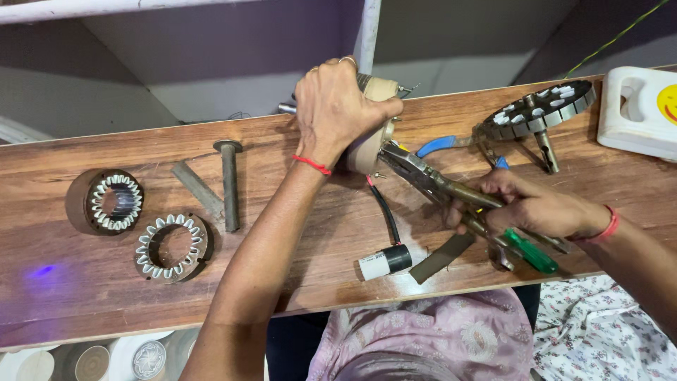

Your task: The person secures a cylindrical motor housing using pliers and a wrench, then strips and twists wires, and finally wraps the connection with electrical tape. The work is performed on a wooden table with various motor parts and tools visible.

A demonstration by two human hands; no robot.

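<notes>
Just right of the motor housing (370, 134) our left hand (335, 106) clamps, our right hand (536, 208) squeezes pliers (430, 180), jaws angled up-left onto it.

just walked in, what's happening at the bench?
A person is working on a small round motor part at a wooden bench. The left hand presses down on it, while the right hand holds pliers whose tips reach the part's edge. A black and white capacitor hangs off it by a wire. Two stator rings lie to the left, and a green-handled screwdriver sits by the right hand.
</notes>
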